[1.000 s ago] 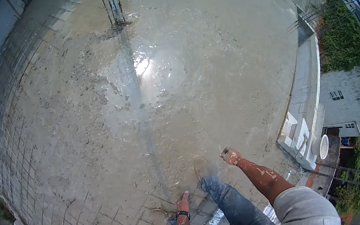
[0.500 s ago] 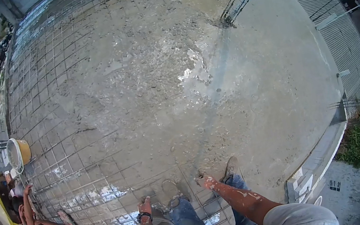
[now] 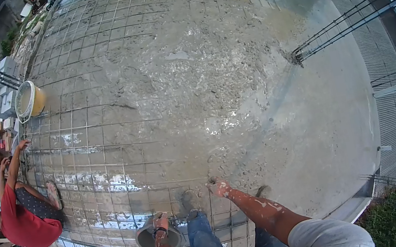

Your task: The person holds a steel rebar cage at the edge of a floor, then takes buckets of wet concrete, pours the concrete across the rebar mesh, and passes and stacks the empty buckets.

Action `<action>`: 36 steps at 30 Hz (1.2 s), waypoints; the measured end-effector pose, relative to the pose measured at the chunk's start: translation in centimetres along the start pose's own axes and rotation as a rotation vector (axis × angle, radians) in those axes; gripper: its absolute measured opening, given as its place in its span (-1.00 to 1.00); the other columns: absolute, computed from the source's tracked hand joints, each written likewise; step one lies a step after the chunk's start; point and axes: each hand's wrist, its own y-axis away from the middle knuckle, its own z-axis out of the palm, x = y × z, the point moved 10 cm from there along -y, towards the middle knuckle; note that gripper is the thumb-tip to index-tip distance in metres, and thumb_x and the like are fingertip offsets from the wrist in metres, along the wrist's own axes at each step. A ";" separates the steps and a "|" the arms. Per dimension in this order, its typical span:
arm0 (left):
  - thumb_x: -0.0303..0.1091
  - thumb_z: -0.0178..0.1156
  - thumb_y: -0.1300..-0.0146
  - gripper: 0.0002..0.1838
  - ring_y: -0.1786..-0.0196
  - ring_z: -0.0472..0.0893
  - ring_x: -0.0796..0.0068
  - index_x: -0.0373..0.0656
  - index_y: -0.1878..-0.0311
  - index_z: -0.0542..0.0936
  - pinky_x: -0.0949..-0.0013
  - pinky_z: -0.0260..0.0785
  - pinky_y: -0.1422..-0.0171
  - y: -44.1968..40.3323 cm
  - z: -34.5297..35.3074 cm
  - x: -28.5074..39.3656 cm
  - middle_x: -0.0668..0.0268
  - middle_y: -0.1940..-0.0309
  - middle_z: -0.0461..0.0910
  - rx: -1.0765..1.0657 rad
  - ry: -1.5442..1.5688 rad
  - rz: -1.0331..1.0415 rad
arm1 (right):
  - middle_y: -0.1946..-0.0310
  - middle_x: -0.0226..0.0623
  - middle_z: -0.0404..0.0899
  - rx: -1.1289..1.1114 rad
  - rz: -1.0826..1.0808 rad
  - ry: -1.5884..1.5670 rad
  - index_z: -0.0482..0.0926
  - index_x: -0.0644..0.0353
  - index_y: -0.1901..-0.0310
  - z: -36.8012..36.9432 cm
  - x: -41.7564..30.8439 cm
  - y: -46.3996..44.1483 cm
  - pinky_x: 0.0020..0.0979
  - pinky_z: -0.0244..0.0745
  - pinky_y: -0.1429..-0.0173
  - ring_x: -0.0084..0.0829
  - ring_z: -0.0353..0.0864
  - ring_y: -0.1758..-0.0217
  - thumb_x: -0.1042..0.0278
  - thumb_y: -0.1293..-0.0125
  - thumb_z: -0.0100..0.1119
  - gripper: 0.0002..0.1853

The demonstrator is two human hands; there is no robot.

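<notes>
My left hand (image 3: 161, 222) is closed on the rim of a grey bucket (image 3: 146, 240), which is tilted beside my left leg. The bucket's contents are mostly hidden behind my wrist and forearm. My right hand (image 3: 218, 188), spattered with cement, is low over the wet concrete (image 3: 261, 149) in front of my legs. Its fingers are curled together, and a small dark bit shows at their tips; what it is I cannot make out. Beneath and left of my hands runs the steel rebar mesh (image 3: 86, 127), partly sunk in the concrete.
A person in a red shirt (image 3: 30, 222) crouches at the left edge, arms stretched forward. Near them stands a yellowish bucket (image 3: 37, 100). Vertical rebar (image 3: 330, 34) sticks out of the slab at the upper right. Stacked pale blocks (image 3: 3, 86) lie beyond the left edge.
My view has swung, so the slab and rebar appear shifted right. The grey bucket has moved left and tipped with my left hand. My right hand has moved slightly forward.
</notes>
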 end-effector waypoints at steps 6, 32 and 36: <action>-0.10 0.15 -0.16 -0.67 0.10 0.60 0.10 -0.07 0.10 0.61 0.19 0.42 -0.01 4.5 5.0 8.1 0.07 0.14 0.62 -0.160 0.015 -0.516 | 0.50 -0.36 0.58 -0.121 0.140 -0.180 0.54 0.14 0.19 5.3 13.5 0.5 -0.45 0.42 0.38 -0.53 0.54 0.45 0.10 -0.24 0.19 -0.72; 0.14 0.04 -0.21 -0.43 -0.12 0.50 0.07 -0.05 -0.16 0.48 0.17 0.31 -0.21 4.0 31.2 29.0 0.07 -0.05 0.54 -0.514 -0.229 -0.081 | 0.50 -0.33 0.59 0.097 0.666 -0.652 0.45 0.19 0.10 -13.4 39.0 14.6 -0.43 0.40 0.47 -0.48 0.54 0.53 0.17 -0.33 0.08 -0.73; 0.19 -0.02 -0.22 -0.38 -0.17 0.46 0.04 -0.08 -0.17 0.46 0.17 0.28 -0.25 3.2 24.3 22.5 0.02 -0.12 0.47 -0.461 -0.175 -0.280 | 0.47 -0.34 0.61 -0.039 0.580 -0.740 0.48 0.13 0.12 -6.8 30.2 11.8 -0.42 0.42 0.44 -0.49 0.57 0.49 0.16 -0.33 0.09 -0.76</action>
